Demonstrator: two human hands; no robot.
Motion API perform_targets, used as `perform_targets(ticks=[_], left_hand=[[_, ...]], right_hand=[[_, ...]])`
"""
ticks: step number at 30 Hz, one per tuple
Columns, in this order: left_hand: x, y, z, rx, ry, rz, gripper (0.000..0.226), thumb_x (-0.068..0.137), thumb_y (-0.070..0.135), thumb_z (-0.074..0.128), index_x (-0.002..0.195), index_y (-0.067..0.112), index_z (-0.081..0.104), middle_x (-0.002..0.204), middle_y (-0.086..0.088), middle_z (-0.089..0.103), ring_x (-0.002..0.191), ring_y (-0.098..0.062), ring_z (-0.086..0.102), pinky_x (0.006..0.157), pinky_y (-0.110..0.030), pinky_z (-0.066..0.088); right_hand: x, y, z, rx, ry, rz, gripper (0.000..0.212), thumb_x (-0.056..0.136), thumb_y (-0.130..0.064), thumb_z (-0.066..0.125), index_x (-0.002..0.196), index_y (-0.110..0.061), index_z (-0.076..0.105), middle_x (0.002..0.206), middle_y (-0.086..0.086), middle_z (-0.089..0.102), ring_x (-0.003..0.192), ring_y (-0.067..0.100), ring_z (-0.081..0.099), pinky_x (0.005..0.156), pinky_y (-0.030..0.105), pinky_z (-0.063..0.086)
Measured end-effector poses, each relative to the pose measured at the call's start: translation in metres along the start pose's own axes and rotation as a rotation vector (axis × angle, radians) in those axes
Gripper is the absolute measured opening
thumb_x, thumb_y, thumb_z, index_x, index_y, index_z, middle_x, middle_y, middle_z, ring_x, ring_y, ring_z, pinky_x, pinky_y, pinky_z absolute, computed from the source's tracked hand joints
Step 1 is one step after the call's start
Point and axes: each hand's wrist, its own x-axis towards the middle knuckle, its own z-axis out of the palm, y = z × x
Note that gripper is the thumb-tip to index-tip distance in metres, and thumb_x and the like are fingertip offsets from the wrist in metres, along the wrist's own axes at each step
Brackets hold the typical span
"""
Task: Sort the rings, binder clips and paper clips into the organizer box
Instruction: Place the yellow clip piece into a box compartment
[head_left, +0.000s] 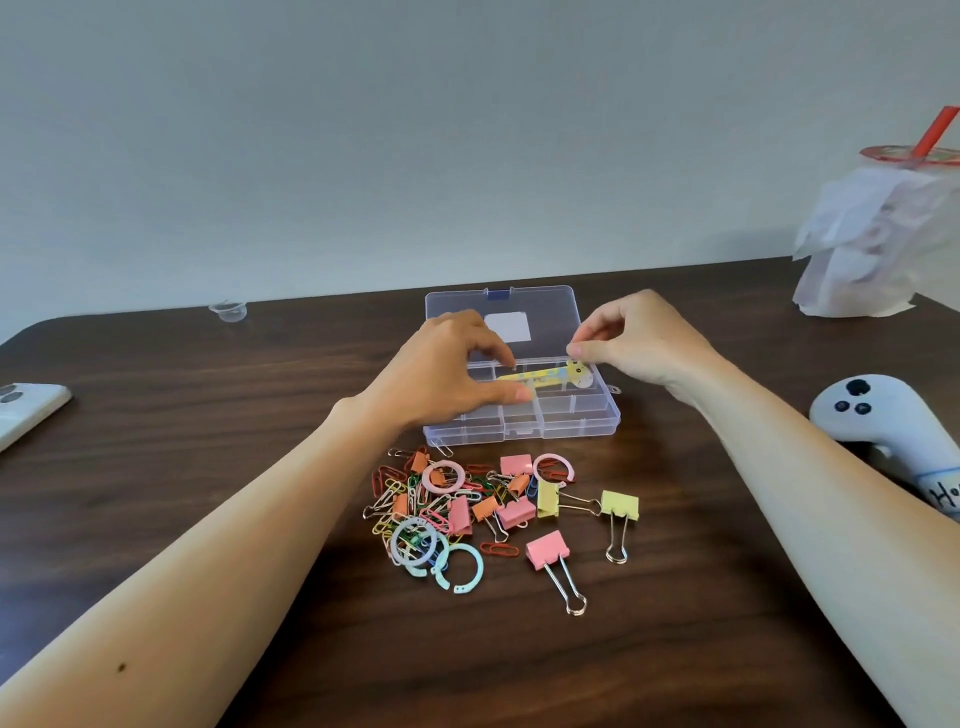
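Yellow giraffe-shaped item (548, 375) is lying across the organizer box (582, 423), long axis running left to right, over empty compartments. Right hand (641, 340) is pinching its head end, while left hand (447, 371) is resting half-curled at the tail, holding nothing (apparently). Clips and rings (467, 512) are waiting in a loose heap just in front of the box.

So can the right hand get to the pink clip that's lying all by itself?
Probably yes. The pink binder clip lies alone on the table, nothing over it. The right hand is up at the organizer box, fingertips pinched, so it must come back first.
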Motion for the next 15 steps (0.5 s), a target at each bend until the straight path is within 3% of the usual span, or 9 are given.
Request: perform_targets(ticks=[2,4,7,9,12,15], left_hand=[[-0.004,0.012,-0.01,-0.024,-0.044,0.013,0.03,0.073,0.05,0.077,0.083,0.023,0.075,0.079,0.007,0.064,0.068,-0.003,0.054,0.062,-0.015,0.04],[-0.01,0.021,-0.022,-0.002,-0.215,-0.034,0.027,0.071,0.048,0.079,0.076,0.023,0.075,0.073,0.007,0.067,0.061,0.002,0.055,0.055,-0.008,0.038],[-0.021,0.03,-0.039,0.081,-0.532,-0.127,0.034,0.065,0.051,0.082,0.087,0.026,0.075,0.079,0.01,0.072,0.056,0.008,0.057,0.057,-0.014,0.041],[-0.026,0.032,-0.046,0.134,-0.615,-0.155,0.041,0.064,0.05,0.084,0.096,0.027,0.074,0.085,0.01,0.073,0.053,0.008,0.057,0.059,-0.019,0.04],[-0.029,0.036,-0.05,0.2,-0.681,-0.171,0.045,0.065,0.047,0.084,0.103,0.026,0.072,0.078,0.009,0.073,0.055,0.002,0.062,0.064,-0.024,0.048],[-0.031,0.036,-0.047,0.22,-0.736,-0.2,0.048,0.066,0.046,0.083,0.107,0.024,0.071,0.071,0.004,0.072,0.06,-0.017,0.068,0.061,-0.027,0.056]], right_hand=[[-0.012,-0.01,-0.002,-0.03,-0.008,-0.053,0.008,0.082,-0.025,0.078,0.08,-0.019,0.075,0.073,-0.004,0.068,0.068,0.007,0.06,0.058,0.021,0.043],[-0.029,-0.02,-0.002,-0.052,-0.084,-0.105,0.009,0.081,-0.027,0.079,0.079,-0.018,0.077,0.066,-0.006,0.067,0.06,0.005,0.059,0.057,0.019,0.043],[-0.052,-0.027,0.001,-0.144,-0.245,-0.158,0.013,0.078,-0.034,0.081,0.079,-0.022,0.078,0.063,-0.011,0.068,0.053,-0.003,0.058,0.055,0.014,0.041],[-0.061,-0.027,0.004,-0.195,-0.326,-0.166,0.017,0.077,-0.038,0.081,0.084,-0.022,0.078,0.067,-0.008,0.071,0.047,-0.002,0.059,0.053,0.013,0.042],[-0.067,-0.023,0.007,-0.203,-0.372,-0.145,0.025,0.077,-0.036,0.081,0.095,-0.019,0.076,0.07,-0.004,0.072,0.047,0.007,0.063,0.05,0.016,0.048],[-0.068,-0.022,0.009,-0.256,-0.388,-0.149,0.026,0.079,-0.034,0.08,0.099,-0.018,0.075,0.068,-0.006,0.071,0.052,0.009,0.067,0.051,0.016,0.05]])
